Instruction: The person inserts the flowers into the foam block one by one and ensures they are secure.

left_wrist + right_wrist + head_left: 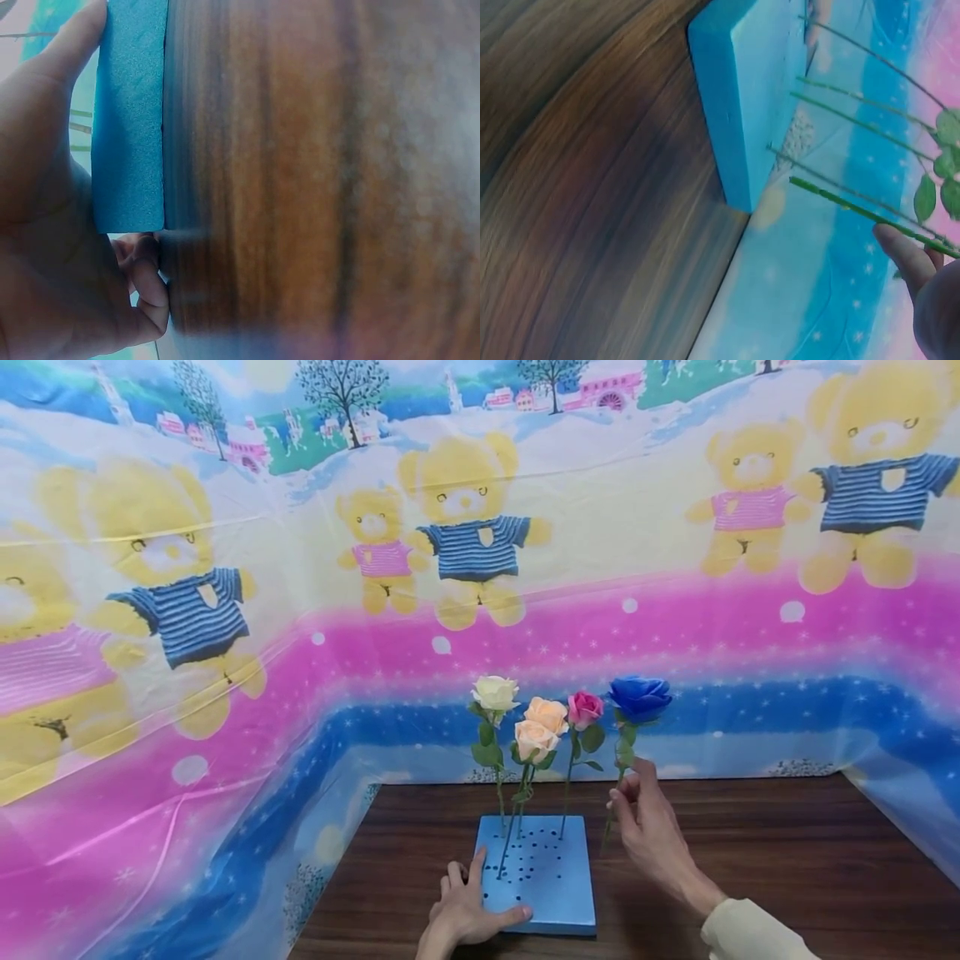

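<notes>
Head view, from the left: the left hand (467, 912) rests on the near left corner of the blue foam block (551, 897), forefinger straight on top, thumb along its front edge. Four flowers already stand in its holes: white (494, 692), two peach (542, 727) and pink (584, 708). The right hand (647, 827) pinches the blue rose (639, 697) by its stem, just off the block's right edge, not yet planted. Many holes stay free; bare table (787, 860) lies open to the right.
</notes>
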The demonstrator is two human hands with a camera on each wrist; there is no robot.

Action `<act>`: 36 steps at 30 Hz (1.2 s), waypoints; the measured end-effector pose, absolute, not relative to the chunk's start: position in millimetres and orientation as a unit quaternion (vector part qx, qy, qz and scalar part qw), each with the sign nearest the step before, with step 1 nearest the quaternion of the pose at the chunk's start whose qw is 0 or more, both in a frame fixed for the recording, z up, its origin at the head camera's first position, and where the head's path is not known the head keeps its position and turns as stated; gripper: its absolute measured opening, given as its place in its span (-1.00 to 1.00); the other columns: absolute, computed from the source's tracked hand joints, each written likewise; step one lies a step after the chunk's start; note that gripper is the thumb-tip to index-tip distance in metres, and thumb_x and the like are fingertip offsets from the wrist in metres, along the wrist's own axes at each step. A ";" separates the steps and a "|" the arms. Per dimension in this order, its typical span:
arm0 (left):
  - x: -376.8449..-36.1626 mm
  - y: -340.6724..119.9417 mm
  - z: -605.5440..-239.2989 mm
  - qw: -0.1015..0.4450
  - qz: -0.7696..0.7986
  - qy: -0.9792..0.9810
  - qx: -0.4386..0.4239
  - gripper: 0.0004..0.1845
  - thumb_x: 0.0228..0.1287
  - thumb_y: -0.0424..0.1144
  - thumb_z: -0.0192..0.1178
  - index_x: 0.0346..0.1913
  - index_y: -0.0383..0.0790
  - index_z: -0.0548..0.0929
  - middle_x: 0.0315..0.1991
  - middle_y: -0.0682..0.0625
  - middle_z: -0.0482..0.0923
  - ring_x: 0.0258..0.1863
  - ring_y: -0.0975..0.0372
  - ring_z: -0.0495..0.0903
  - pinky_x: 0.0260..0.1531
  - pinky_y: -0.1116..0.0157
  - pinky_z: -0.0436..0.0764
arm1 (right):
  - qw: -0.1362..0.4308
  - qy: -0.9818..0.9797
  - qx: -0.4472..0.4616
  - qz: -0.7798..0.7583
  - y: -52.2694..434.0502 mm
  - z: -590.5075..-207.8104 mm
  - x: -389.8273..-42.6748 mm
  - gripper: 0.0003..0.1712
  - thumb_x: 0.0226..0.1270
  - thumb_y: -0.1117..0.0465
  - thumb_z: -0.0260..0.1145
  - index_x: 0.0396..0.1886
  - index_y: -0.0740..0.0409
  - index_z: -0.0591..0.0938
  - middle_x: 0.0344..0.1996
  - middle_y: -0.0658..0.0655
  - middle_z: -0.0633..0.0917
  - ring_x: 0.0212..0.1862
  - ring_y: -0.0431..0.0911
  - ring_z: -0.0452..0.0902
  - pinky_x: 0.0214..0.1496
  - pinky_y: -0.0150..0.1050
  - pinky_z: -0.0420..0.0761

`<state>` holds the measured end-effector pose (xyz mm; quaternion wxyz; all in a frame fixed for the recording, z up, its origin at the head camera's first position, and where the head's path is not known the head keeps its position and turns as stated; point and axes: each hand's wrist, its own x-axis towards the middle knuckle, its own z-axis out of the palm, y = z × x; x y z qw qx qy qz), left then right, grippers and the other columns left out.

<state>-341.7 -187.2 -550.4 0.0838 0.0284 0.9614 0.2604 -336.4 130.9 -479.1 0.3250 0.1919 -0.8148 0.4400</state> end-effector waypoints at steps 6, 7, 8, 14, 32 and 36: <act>-341.9 -187.0 -549.6 0.087 0.261 0.961 0.026 0.37 0.11 0.60 0.48 0.83 0.00 0.13 0.36 -0.41 0.27 0.22 -0.23 0.42 -0.25 -0.19 0.50 | 0.281 -0.817 0.193 0.465 109.8 -484.0 -336.5 -0.61 0.82 0.32 0.17 0.43 0.01 0.31 -0.16 0.08 0.63 -0.15 -0.07 0.66 -0.16 -0.26 0.69; -341.8 -186.6 -549.9 0.088 0.260 0.961 0.026 0.37 0.12 0.60 0.48 0.83 0.00 0.13 0.39 -0.42 0.27 0.25 -0.25 0.42 -0.24 -0.21 0.52 | 0.272 -0.819 0.190 0.469 106.9 -484.9 -336.5 -0.63 0.82 0.31 0.16 0.42 -0.01 0.31 -0.16 0.07 0.62 -0.15 -0.05 0.65 -0.16 -0.25 0.70; -341.8 -186.3 -550.0 0.088 0.261 0.961 0.026 0.36 0.12 0.60 0.48 0.83 0.01 0.13 0.40 -0.43 0.26 0.26 -0.25 0.42 -0.23 -0.22 0.53 | 0.262 -0.818 0.187 0.477 104.0 -485.7 -336.5 -0.64 0.83 0.30 0.15 0.41 -0.02 0.31 -0.15 0.07 0.61 -0.14 -0.03 0.65 -0.15 -0.25 0.73; -341.1 -185.3 -549.5 0.087 0.259 0.962 0.028 0.37 0.12 0.60 0.48 0.83 0.01 0.11 0.38 -0.42 0.27 0.25 -0.24 0.43 -0.22 -0.23 0.56 | 0.226 -0.808 0.173 0.516 89.5 -491.6 -338.3 -0.59 0.83 0.32 0.14 0.46 -0.03 0.29 -0.13 0.08 0.58 -0.09 0.08 0.67 -0.11 -0.17 0.84; -342.2 -187.8 -551.1 0.087 0.255 0.963 0.029 0.38 0.11 0.61 0.48 0.83 0.01 0.11 0.36 -0.41 0.29 0.27 -0.26 0.44 -0.25 -0.19 0.55 | 0.218 -0.828 0.162 0.491 72.8 -507.4 -345.5 -0.50 0.76 0.37 0.24 0.50 -0.02 0.33 -0.17 0.09 0.64 -0.21 -0.12 0.58 -0.22 -0.28 0.69; -342.9 -188.0 -550.2 0.088 0.254 0.963 0.026 0.39 0.09 0.62 0.47 0.84 0.02 0.11 0.34 -0.39 0.30 0.26 -0.24 0.45 -0.25 -0.17 0.55 | 0.212 -0.833 0.154 0.487 70.5 -509.4 -347.4 -0.51 0.76 0.36 0.25 0.47 -0.09 0.34 -0.18 0.06 0.63 -0.22 -0.13 0.56 -0.22 -0.28 0.65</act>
